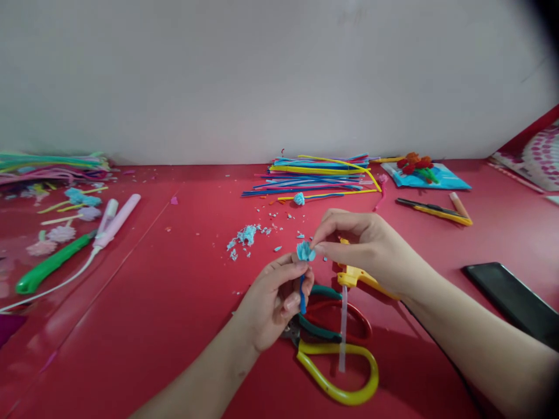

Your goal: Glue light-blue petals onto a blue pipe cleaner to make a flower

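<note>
My left hand (279, 297) is closed round the blue stem of a small craft flower, which points down below the fingers. The light blue fluffy flower (304, 251) tops that stem, just above my left thumb. With thumb and forefinger, my right hand (353, 235) pinches the flower's right edge. Under and beside the hands lie scissors with yellow handles (371, 378) and a tool with red and green handles (367, 326). A yellow glue gun (349, 276) with a clear glue stick sits behind my right hand, partly hidden by it.
Light blue fuzz scraps (247, 235) lie left of the hands. Beyond is a bundle of pipe cleaners (314, 174). At right are a black phone (510, 297) and a box cutter (434, 211). A green-handled tool (55, 265) and a pink corded device (117, 221) lie left.
</note>
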`<control>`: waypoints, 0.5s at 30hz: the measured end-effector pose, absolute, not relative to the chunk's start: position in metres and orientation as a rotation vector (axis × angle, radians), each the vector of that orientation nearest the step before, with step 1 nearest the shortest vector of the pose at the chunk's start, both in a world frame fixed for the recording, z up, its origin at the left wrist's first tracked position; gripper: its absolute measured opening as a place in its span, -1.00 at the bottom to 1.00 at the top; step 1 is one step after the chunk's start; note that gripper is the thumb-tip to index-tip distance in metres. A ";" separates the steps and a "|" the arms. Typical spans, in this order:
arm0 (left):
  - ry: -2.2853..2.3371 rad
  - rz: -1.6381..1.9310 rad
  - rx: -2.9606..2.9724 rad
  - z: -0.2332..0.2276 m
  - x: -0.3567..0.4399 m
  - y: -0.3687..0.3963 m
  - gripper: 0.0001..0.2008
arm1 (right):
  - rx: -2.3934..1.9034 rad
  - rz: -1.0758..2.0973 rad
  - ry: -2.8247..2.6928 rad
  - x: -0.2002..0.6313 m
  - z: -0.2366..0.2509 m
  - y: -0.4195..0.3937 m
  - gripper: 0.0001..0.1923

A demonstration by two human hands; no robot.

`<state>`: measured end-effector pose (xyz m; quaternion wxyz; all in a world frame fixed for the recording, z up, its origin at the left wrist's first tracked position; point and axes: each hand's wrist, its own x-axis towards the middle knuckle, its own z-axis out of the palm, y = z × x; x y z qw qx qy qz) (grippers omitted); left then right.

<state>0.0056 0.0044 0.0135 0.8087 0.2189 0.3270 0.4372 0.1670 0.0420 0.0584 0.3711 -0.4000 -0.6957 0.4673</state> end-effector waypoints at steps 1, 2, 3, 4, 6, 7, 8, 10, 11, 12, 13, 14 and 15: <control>0.691 0.927 0.471 0.013 0.006 0.004 -0.88 | -1.031 1.198 -1.786 0.167 0.058 0.043 -0.96; 0.684 0.918 0.472 0.013 0.005 0.004 -0.88 | -1.037 1.203 -1.786 0.167 0.057 0.043 -0.94; 0.678 0.911 0.471 0.013 0.005 0.004 -0.88 | -1.044 1.207 -1.785 0.167 0.056 0.044 -0.93; 0.673 0.908 0.467 0.013 0.005 0.003 -0.88 | -1.052 1.205 -1.785 0.167 0.055 0.044 -0.93; 0.663 0.903 0.462 0.013 0.005 0.003 -0.88 | -1.067 1.188 -1.801 0.167 0.055 0.044 -0.91; 0.659 0.902 0.461 0.013 0.004 0.003 -0.87 | -1.076 1.172 -1.814 0.167 0.055 0.044 -0.91; 0.659 0.903 0.460 0.013 0.004 0.003 -0.86 | -1.083 1.149 -1.830 0.167 0.056 0.043 -0.91; 0.664 0.894 0.455 0.014 0.004 0.004 -0.86 | -1.089 1.078 -1.880 0.166 0.058 0.042 -0.93; 0.667 0.890 0.451 0.014 0.003 0.004 -0.87 | -1.088 1.020 -1.910 0.166 0.059 0.040 -0.94; 0.668 0.886 0.446 0.014 0.003 0.004 -0.87 | -1.085 0.949 -1.941 0.165 0.060 0.039 -0.94; 0.666 0.882 0.444 0.014 0.003 0.004 -0.88 | -1.075 0.869 -1.975 0.165 0.061 0.038 -0.93; 0.662 0.882 0.443 0.014 0.003 0.004 -0.89 | -1.055 0.785 -2.010 0.165 0.061 0.037 -0.91; 0.656 0.883 0.443 0.014 0.002 0.004 -0.89 | -1.027 0.707 -2.044 0.164 0.062 0.036 -0.90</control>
